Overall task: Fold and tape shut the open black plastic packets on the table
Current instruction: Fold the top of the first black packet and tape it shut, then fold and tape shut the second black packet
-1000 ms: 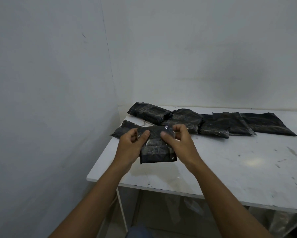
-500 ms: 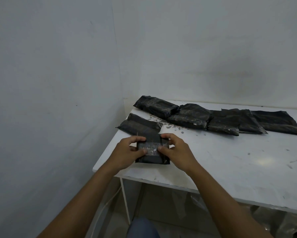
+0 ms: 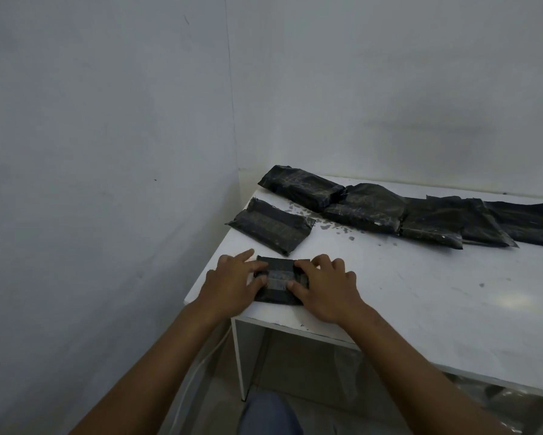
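Your left hand (image 3: pixel 232 285), right hand (image 3: pixel 328 291): fingers spread, pressing folded packet (image 3: pixel 278 267) flat near worktop (image 3: pixel 420 296) edge. Thumbs bracket tape strip (image 3: pixel 278 280), likely rubbing it down so fold holds.

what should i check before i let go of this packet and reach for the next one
1. Packet flat on the table: ok, it lies near the front left corner.
2. Tape strip across the fold: ok, a clear strip runs between the thumbs.
3. Tape ends stuck down: cannot tell, the left hand and right hand press over both ends.
4. Next packet within reach: ok, it lies just beyond, apart from this one.
5. Whether that one needs sealing: cannot tell.
6. Tape for the next one: cannot tell, no roll in view.
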